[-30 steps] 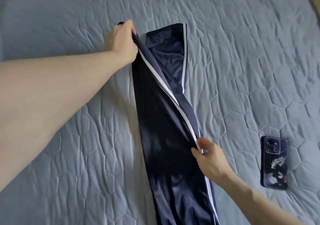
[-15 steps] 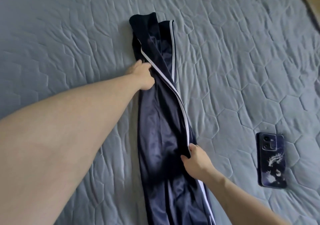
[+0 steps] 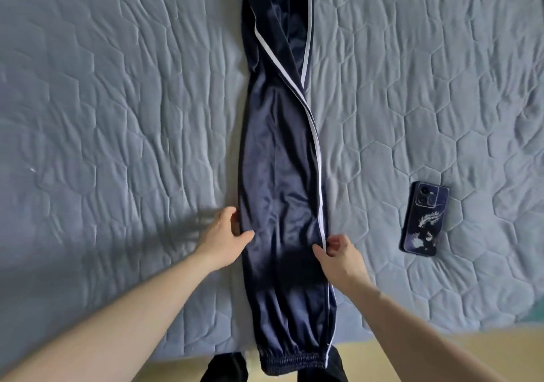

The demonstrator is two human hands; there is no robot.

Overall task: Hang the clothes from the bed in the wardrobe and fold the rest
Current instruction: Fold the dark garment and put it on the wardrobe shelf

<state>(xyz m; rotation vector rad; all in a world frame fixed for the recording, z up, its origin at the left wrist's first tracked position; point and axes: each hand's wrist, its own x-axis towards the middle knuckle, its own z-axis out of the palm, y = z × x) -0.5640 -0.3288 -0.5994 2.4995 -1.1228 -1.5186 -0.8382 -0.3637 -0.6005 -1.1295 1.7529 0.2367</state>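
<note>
Navy white-striped trousers [image 3: 282, 181], grey-blue quilt [image 3: 117, 116]

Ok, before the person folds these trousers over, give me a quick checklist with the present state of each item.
1. Track pants lie lengthwise on the quilt: ok.
2. Legs stacked evenly: not ok, the far end is twisted and the white stripes cross.
3. Left hand at the left edge, thumb on the cloth: ok.
4. Right hand pinches the striped right edge: ok.
5. Phone lies apart from the pants, out of the fold's path: ok.
6. Waistband hangs over the bed's near edge: not ok.
</note>
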